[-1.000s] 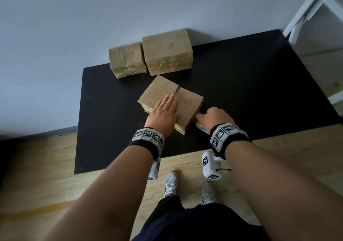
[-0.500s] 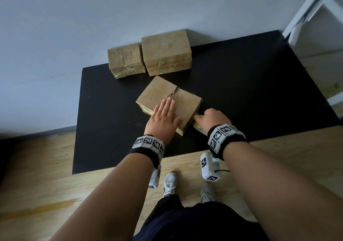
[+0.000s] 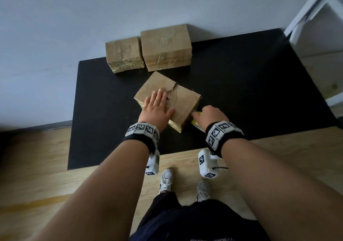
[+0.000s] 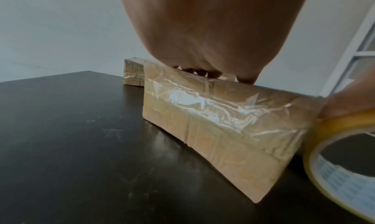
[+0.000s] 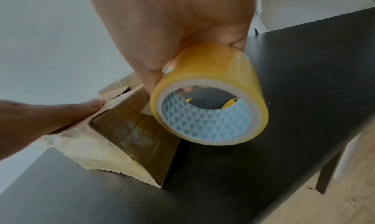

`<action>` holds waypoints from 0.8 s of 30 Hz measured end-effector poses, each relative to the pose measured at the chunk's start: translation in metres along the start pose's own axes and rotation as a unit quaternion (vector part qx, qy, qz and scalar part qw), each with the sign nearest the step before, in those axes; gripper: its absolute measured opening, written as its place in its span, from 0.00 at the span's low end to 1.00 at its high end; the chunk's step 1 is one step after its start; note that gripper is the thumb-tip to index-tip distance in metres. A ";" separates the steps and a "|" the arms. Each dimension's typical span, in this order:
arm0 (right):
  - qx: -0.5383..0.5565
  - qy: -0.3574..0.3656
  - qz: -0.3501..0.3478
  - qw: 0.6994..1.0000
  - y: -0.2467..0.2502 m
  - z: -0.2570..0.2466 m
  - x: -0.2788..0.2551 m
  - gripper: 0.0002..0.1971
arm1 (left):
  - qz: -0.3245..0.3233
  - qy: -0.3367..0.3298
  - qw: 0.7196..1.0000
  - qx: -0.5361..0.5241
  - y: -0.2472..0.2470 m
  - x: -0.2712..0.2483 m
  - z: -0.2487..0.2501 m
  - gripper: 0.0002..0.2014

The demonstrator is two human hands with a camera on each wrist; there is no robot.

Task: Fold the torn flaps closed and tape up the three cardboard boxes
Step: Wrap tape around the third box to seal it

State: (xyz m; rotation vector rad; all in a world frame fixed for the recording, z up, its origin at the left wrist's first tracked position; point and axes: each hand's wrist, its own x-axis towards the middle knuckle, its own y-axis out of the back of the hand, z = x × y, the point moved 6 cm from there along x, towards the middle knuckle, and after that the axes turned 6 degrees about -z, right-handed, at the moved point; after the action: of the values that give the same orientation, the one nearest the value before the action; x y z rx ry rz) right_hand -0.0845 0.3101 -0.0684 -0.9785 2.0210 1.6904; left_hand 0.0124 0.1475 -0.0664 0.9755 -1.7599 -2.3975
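Note:
A cardboard box [image 3: 182, 100] with a torn seam across its top lies in the middle of the black table [image 3: 259, 85]. My left hand [image 3: 156, 107] presses flat on its top flaps, fingers straight. My right hand [image 3: 207, 115] grips a yellow tape roll [image 5: 211, 95] beside the box's right side. The box's near side [image 4: 223, 123] is covered in wrinkled clear tape. Two more boxes stand at the back against the wall: a small one [image 3: 123, 54] and a larger one [image 3: 166, 47].
The white wall [image 3: 92, 9] runs behind the table. A white frame [image 3: 313, 5] stands at the far right. Wooden floor [image 3: 37, 176] lies below the table's front edge, with my shoes [image 3: 166, 180] on it.
My left hand has slid left and a little forward across the box top, uncovering more of the torn seam. My right hand with the tape has stayed against the box's right side.

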 end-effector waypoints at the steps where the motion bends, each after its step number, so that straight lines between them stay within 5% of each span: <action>1: 0.000 0.004 0.003 1.000 0.000 -0.001 0.001 0.18 | 0.008 -0.002 1.000 -0.009 0.002 0.000 0.000 0.33; 5: -0.004 0.011 0.007 1.000 0.003 -0.001 -0.001 0.18 | 0.066 0.033 0.995 -0.065 0.011 -0.002 -0.015 0.33; 10: -0.002 -0.010 -0.008 1.000 0.000 -0.002 0.001 0.18 | 0.009 0.074 0.996 -0.040 0.009 0.007 -0.022 0.33; 14: 0.006 0.013 0.005 1.000 0.002 0.000 0.000 0.18 | 0.064 0.027 0.997 -0.026 0.010 -0.007 0.003 0.31; 17: 0.017 0.028 0.012 0.999 0.003 0.001 -0.001 0.19 | 0.032 -0.019 0.999 -0.024 -0.012 -0.015 0.033 0.31; 24: 0.013 0.017 -0.002 1.000 0.001 0.001 0.002 0.20 | -0.015 -0.024 1.000 0.014 -0.012 -0.013 0.031 0.49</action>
State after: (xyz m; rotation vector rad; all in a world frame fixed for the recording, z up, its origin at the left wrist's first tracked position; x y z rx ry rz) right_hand -0.0870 0.3102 -0.0688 -1.0082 2.0554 1.6512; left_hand 0.0115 0.1833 -0.0655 0.9631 -1.8112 -2.4418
